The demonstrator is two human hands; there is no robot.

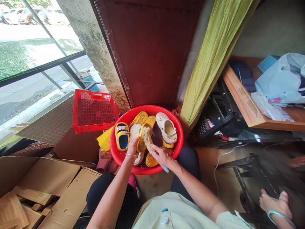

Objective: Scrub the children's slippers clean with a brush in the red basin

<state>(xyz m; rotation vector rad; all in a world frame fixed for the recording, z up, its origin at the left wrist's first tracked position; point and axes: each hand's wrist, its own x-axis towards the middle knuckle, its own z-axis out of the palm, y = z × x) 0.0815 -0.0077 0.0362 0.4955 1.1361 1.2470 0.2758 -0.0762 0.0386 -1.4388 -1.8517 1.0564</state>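
My left hand (132,147) is closed on a yellow clog (141,145), tilted up over a red basin (180,130). In my right hand (163,156) is a scrub brush (147,140) with pale bristles, its light blue handle end jutting out below my palm. The bristles lie against the clog's side. Around them in the basin are a cream clog (166,127) on the right, a yellow and navy clog (122,136) on the left, and several other yellow ones, partly in water. My fingers hide part of the held clog.
A red plastic crate (95,127) stands left of the basin, above cardboard boxes (51,176). A maroon door (154,57) and yellow curtain (207,60) are behind. Another person's hand (276,203) touches a black metal frame (258,171) at right. A wooden desk (257,117) holds bags.
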